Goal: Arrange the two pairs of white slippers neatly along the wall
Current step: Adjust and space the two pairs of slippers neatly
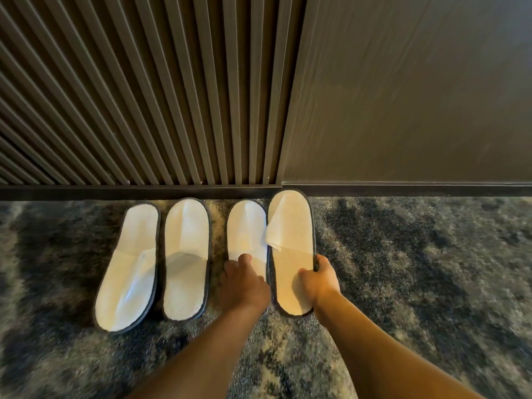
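Four white slippers with dark trim lie in a row on the carpet, toes toward the wall. The far-left slipper leans slightly to the right. Beside it lies the second slipper. My left hand rests on the heel half of the third slipper, covering it. My right hand grips the right edge of the fourth slipper, thumb on its insole. That slipper is raised a little at the heel, its toe at the baseboard, its upper flap folded loosely.
A dark baseboard runs along the foot of a ribbed wooden wall on the left and a smooth dark panel on the right. Mottled grey-blue carpet covers the floor.
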